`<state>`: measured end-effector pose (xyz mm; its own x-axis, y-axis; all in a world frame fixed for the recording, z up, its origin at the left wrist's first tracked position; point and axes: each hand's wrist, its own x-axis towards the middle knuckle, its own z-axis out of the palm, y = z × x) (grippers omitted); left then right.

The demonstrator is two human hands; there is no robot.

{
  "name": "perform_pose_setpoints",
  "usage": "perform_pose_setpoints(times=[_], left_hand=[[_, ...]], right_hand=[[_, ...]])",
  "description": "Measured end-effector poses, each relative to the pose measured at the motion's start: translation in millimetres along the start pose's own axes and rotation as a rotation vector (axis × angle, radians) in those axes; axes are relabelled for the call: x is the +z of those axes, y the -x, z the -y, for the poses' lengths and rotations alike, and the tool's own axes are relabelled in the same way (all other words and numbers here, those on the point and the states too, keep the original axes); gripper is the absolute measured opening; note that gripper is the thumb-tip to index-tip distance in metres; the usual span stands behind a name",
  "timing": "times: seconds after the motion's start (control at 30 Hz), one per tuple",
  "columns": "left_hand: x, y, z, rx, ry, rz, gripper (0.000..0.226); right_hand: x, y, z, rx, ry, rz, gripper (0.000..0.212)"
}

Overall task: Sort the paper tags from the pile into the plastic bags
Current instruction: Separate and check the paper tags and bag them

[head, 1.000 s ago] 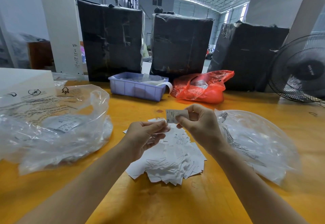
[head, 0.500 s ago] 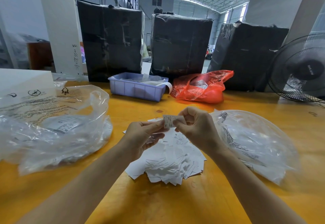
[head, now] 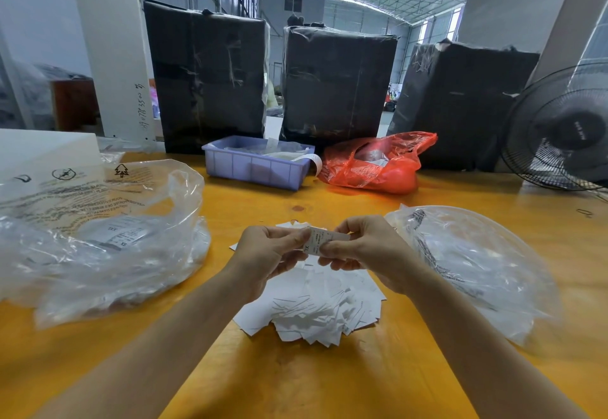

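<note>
A pile of white paper tags (head: 316, 306) lies on the yellow table in front of me. Above it, both hands meet on one small printed paper tag (head: 320, 240) marked XL. My left hand (head: 266, 254) pinches its left end and my right hand (head: 365, 250) pinches its right end. A large clear plastic bag (head: 98, 237) with printed tags inside lies to the left of the pile. A second clear plastic bag (head: 473, 267) lies to the right, close to my right wrist.
A lilac plastic bin (head: 256, 163) and a red plastic bag (head: 378, 165) sit further back on the table (head: 296, 379). Three black-wrapped bales (head: 335, 83) stand behind them. A black fan (head: 559, 129) stands at the far right, a white box (head: 42, 152) at the far left.
My right hand brought the tag down and left to my left hand, which now pinches it too. The tag has tilted, showing its printed face.
</note>
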<state>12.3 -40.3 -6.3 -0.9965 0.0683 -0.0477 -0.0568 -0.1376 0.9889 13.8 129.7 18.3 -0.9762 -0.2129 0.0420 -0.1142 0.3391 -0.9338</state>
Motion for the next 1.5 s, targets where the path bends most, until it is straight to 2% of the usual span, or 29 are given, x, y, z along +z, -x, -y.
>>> perform_pose_setpoints(times=[0.17,0.33,0.47,0.6,0.7,0.83,0.9,0.97,1.03,1.13,1.23,1.33,1.5], left_hand=[[3.1,-0.4,1.8,0.063,-0.003,-0.042,0.009],[5.5,0.3,4.5,0.146,-0.03,-0.066,0.006],[3.6,0.1,5.8,0.172,-0.152,-0.002,0.009],[5.4,2.0,8.1,0.121,-0.197,0.101,0.013],[7.8,0.9,10.0,0.076,-0.133,0.068,0.016],[10.4,2.4,14.4,-0.01,-0.09,0.015,0.025],[12.0,3.0,14.9,-0.053,-0.041,-0.037,0.03],[12.7,2.5,13.5,-0.095,0.052,-0.094,0.032],[13.1,2.4,11.3,-0.13,0.144,-0.123,0.035],[14.2,3.4,10.7,-0.149,0.217,-0.127,0.031],[13.7,3.9,10.1,-0.161,0.271,-0.141,0.019],[12.2,3.0,10.7,-0.191,0.287,-0.146,0.025],[10.8,2.6,5.1,-0.226,0.239,-0.016,0.028]], right_hand=[[1.2,-0.2,0.5,-0.002,0.003,-0.032,0.011],[0.8,0.6,2.2,0.007,0.011,0.007,0.012],[-2.0,0.7,2.6,0.006,0.035,0.051,0.014],[-1.7,1.0,1.4,-0.007,0.193,0.103,0.012],[3.3,0.1,-0.2,-0.013,0.306,0.1,0.018],[11.4,0.9,-1.6,-0.029,0.365,0.186,0.028],[13.3,0.1,-3.4,-0.032,0.317,0.139,0.039],[13.0,-1.6,-4.9,-0.083,0.226,-0.024,0.049],[12.6,-2.5,-4.4,-0.176,0.22,-0.147,0.046],[19.4,-1.0,-3.2,-0.258,0.282,-0.126,0.04],[26.3,1.2,-4.1,-0.27,0.25,-0.088,0.045],[30.0,1.9,-5.5,-0.297,0.17,-0.106,0.041],[28.7,-1.7,-8.3,-0.285,0.006,-0.178,0.027]])
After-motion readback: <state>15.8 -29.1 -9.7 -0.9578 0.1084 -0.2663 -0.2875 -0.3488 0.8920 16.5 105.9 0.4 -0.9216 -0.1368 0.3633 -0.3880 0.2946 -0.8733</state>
